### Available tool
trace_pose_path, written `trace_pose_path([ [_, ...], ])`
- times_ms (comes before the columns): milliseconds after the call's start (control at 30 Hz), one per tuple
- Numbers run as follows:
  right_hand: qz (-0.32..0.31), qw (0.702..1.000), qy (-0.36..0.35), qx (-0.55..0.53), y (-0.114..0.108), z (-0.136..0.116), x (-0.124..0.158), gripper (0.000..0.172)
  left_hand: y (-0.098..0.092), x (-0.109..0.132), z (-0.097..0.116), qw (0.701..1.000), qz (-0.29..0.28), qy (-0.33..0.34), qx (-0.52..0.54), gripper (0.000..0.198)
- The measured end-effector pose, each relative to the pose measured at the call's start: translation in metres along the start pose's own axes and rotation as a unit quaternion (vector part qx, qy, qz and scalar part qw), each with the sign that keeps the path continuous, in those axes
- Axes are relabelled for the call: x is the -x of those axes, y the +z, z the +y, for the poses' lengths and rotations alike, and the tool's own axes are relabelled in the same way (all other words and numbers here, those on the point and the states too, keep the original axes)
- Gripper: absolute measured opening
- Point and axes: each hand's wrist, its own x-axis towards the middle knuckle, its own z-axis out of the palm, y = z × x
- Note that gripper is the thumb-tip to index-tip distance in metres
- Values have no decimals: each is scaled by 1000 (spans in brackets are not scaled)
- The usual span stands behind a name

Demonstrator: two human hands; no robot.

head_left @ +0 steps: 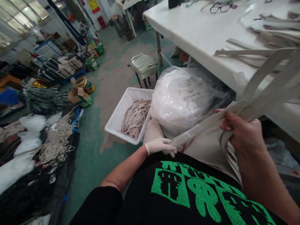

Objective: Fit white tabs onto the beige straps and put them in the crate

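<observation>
My left hand (pixel 161 146), in a white glove, is closed on the near end of a pale beige fabric strip (pixel 194 132) low in front of my body. The strip runs up to the right to my right hand (pixel 246 132), which is bare and has its fingers wrapped round it. Above that hand, pale strips (pixel 264 78) fan out toward the table and are blurred by motion. Pale cloth (pixel 208 148) lies across my lap below the strip. Close beyond my hands sits a large clear plastic bag (pixel 178 97) with whitish contents.
A white bin (pixel 117 120) holding a heap of beige strips (pixel 137 117) stands on the floor beside the bag. A covered stool (pixel 144 65) is behind it. On the right is a white table (pixel 187 28) bearing glasses (pixel 221 7) and more strips. Bundles of cord (pixel 56 140) lie at left.
</observation>
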Motion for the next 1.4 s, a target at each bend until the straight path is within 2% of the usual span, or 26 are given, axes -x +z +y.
trace_pose_path([
  [67,-26,999,4,20,1,3,-1,15,-10,15,-10,988,3,56,143,51],
  [133,-51,998,30,23,4,10,2,19,-19,27,-20,961,62,120,241,55],
  [233,-66,996,63,21,11,22,11,26,-33,41,-29,912,155,154,346,47],
  [333,-91,991,83,54,16,29,16,33,-52,63,-23,849,225,215,427,39],
  [400,-84,992,79,58,15,29,16,33,-70,86,-7,814,260,289,431,39],
  [467,-64,995,67,43,11,25,13,31,-93,113,17,781,312,357,405,35],
  [533,-52,996,61,29,5,19,11,29,-119,138,42,756,391,391,349,31],
  [633,-29,998,60,10,-7,14,11,25,-161,162,75,713,554,386,190,31],
  [700,-16,997,71,-1,-14,13,13,24,-189,166,89,697,617,359,62,29],
  [767,-3,996,90,-14,-20,14,17,25,-214,163,99,695,637,332,-36,30],
  [833,2,993,110,-28,-22,15,21,29,-235,152,103,707,639,290,-90,32],
  [933,-6,990,137,-43,-21,16,26,35,-246,120,101,731,632,214,-143,37],
  [1000,-12,986,154,-56,-19,16,26,36,-234,87,94,737,620,174,-206,38],
  [1033,-14,985,162,-66,-17,16,25,35,-220,67,89,740,609,162,-237,34],
  [1067,-15,983,168,-79,-16,16,25,34,-202,47,83,757,580,156,-258,29],
  [1133,-15,977,181,-111,-13,16,23,30,-155,7,70,834,459,188,-240,22],
  [1233,-9,964,205,-167,-9,17,20,25,-71,-42,54,918,260,236,-187,30],
  [1333,0,948,225,-226,-7,20,19,21,5,-72,44,967,93,225,-74,41],
  [1400,12,937,233,-261,-6,22,19,19,42,-84,39,975,9,223,-5,55],
])
